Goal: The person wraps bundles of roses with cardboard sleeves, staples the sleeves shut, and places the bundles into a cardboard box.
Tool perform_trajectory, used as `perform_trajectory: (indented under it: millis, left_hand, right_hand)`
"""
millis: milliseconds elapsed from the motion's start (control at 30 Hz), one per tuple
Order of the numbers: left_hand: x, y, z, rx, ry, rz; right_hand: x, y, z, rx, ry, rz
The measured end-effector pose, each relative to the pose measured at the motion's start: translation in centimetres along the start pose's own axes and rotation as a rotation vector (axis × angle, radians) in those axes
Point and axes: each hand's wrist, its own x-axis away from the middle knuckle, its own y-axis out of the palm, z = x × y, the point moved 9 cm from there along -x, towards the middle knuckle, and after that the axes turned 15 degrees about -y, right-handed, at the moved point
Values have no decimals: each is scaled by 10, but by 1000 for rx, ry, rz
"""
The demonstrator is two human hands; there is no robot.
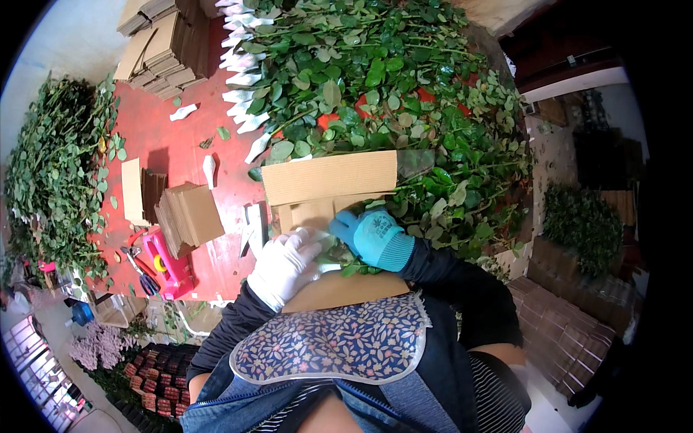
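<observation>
My left hand point(284, 265) wears a white glove. Its fingers are curled together over a pale sleeved flower head, which they mostly cover. My right hand point(369, 237), in a blue-green glove, points inward with fingers bent close to the leafy stems point(334, 252); what lies under the fingertips is hidden. Another white-sleeved bud point(328, 268) lies just below, beside the left hand. Beneath both hands is a brown cardboard sheet point(346, 290), with its corrugated far flap point(330, 177) standing beyond them.
Leafy stems point(390, 79) with white-sleeved heads cover the far side of the red table point(166, 141). Cardboard stacks point(189, 220) stand at left, near a pink tape dispenser point(167, 265) and pruning shears point(141, 270). More foliage point(54, 151) lies at far left.
</observation>
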Motion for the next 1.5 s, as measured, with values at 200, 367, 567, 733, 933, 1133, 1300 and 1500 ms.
perform_trajectory:
  millis: [200, 367, 567, 733, 933, 1133, 1300, 1500]
  left_hand:
    - [2, -4, 10, -67, -18, 120]
    - [5, -6, 4, 3, -61, 87]
    - [6, -4, 1, 47, -75, 50]
    - [6, -3, 1, 41, -122, 24]
    - [13, -2, -1, 48, -177, -1]
    - [12, -1, 3, 21, -134, 21]
    - [14, -5, 6, 28, -71, 127]
    - [15, -6, 5, 4, -67, 119]
  right_hand:
    - [8, -58, -4, -122, -94, -169]
    - [-31, -152, 86, 73, -137, 420]
    - [-126, -41, 193, 298, -128, 93]
    - [-156, -9, 241, 342, 169, -154]
    - [-134, 0, 201, 532, -41, -93]
    - [-97, -51, 186, 439, -158, 333]
    - [-100, -129, 169, 275, -90, 455]
    - [-106, -103, 112, 404, -264, 244]
